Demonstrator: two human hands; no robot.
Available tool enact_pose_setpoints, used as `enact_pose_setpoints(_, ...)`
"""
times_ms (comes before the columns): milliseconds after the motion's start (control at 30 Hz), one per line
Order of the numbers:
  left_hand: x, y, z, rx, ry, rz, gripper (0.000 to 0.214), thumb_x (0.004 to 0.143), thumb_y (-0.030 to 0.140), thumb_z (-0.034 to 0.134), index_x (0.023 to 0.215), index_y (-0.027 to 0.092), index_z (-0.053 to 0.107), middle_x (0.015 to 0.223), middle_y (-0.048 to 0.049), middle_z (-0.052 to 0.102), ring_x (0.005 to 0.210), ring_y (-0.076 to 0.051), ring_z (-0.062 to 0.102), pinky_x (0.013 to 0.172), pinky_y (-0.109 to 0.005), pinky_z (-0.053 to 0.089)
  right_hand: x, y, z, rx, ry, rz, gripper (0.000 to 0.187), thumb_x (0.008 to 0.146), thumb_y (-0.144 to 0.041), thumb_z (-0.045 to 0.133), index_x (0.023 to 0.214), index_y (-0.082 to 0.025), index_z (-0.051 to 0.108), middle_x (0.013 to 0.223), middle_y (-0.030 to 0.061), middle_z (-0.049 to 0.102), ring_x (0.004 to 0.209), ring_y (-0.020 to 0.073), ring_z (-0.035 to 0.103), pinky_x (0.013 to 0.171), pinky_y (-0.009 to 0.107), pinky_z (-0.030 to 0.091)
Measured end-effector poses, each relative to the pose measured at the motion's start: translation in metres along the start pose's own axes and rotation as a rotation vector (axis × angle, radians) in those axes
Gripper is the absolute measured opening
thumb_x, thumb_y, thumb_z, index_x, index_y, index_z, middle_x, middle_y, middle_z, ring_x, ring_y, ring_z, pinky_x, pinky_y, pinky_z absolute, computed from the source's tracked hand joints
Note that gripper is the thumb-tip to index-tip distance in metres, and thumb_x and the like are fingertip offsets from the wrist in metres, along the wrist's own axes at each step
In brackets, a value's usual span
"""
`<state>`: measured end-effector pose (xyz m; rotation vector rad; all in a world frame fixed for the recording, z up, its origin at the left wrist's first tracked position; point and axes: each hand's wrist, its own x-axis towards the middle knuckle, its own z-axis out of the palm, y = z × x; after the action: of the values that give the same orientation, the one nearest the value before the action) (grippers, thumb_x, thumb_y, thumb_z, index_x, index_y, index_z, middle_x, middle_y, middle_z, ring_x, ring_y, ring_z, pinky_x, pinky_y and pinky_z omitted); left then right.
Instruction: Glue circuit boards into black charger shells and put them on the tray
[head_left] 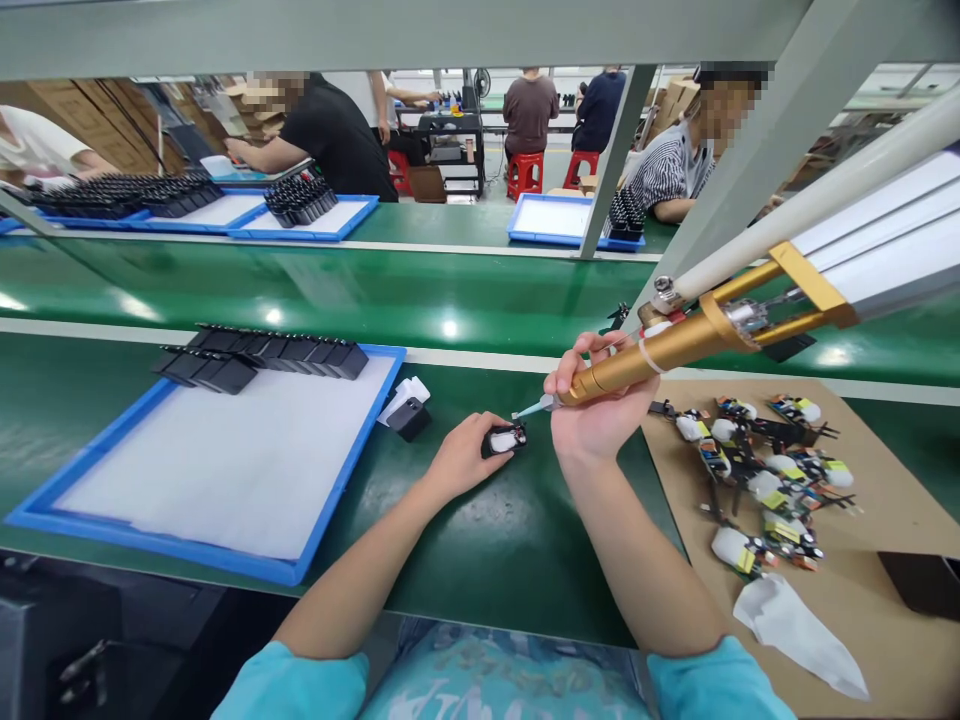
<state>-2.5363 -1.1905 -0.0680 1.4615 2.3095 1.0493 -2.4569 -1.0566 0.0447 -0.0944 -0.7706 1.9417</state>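
Over the green bench, my left hand [466,455] pinches a small black plastic housing [505,440] with a pale inside. Wrapped around a gold glue dispensing gun [637,365] is my right hand [604,400], its fingers closed. The gun's tapered nozzle [534,408] points down and left, its tip just above the housing; whether they touch I cannot tell. Left of my left hand stands another black housing [409,418] beside a crumpled white wipe [411,390]. A blue-rimmed tray [352,440] lies further left, with rows of black housings [262,355] along its far side.
Brown cardboard [885,450] at the right carries several circuit board assemblies [772,470], a white cloth [802,630] and a dark box [922,583]. A slanted metal post [742,160] rises near the gun. Beyond the bench are more trays [551,218] and co-workers [330,140].
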Motion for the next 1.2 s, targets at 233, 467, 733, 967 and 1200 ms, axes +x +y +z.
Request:
enact_pose_setpoints(233,-0.002,0.001,0.001,0.144,0.003,0.171,0.033,0.079,0.024,0.062,0.111,0.021,0.053,0.103,-0.0045,0.062,0.097,-0.02,0.058,0.084,-0.034,0.049,0.008,-0.001,-0.006,-0.029,0.022,-0.006,0.031,0.084,-0.048,0.034,0.081,-0.023,0.051,0.074,-0.0045,0.054,0.041,0.0064,0.048,0.038,0.024,0.043)
enact_pose_setpoints(467,-0.003,0.004,-0.008,0.104,-0.066,0.079,0.035,0.079,0.03,0.063,0.111,0.022,0.053,0.105,-0.0046,0.063,0.097,-0.021,0.059,0.085,-0.035,0.049,0.013,-0.001,-0.009,-0.063,0.039,-0.02,0.029,0.084,-0.047,0.032,0.082,-0.023,0.05,0.074,-0.0048,0.054,0.04,0.006,0.048,0.038,0.024,0.044)
enact_pose_setpoints(733,0.006,0.005,-0.009,-0.294,-0.193,-0.181,0.048,0.089,0.049,0.047,0.13,0.024,0.05,0.125,-0.0049,0.062,0.116,-0.022,0.056,0.102,-0.038,0.041,0.012,0.0,-0.01,-0.065,0.009,-0.029,0.03,0.085,-0.045,0.032,0.082,-0.022,0.05,0.075,-0.0044,0.053,0.041,0.0058,0.048,0.039,0.024,0.044)
enact_pose_setpoints(967,0.002,0.011,-0.001,-0.146,0.006,0.076,0.032,0.092,0.037,0.048,0.117,0.025,0.061,0.108,-0.0027,0.069,0.099,-0.017,0.063,0.091,-0.032,0.048,0.012,0.0,-0.009,-0.053,0.015,-0.027,0.028,0.084,-0.044,0.033,0.082,-0.022,0.05,0.075,-0.0042,0.054,0.041,0.0063,0.048,0.038,0.024,0.043)
enact_pose_setpoints(1200,0.0,0.009,0.002,0.059,0.077,0.305,0.023,0.088,0.025,0.052,0.109,0.022,0.061,0.103,-0.0043,0.068,0.091,-0.015,0.063,0.083,-0.03,0.051,0.012,-0.001,-0.009,-0.071,0.03,-0.004,0.028,0.083,-0.049,0.036,0.083,-0.023,0.048,0.075,-0.0055,0.054,0.04,0.0056,0.048,0.038,0.023,0.042)
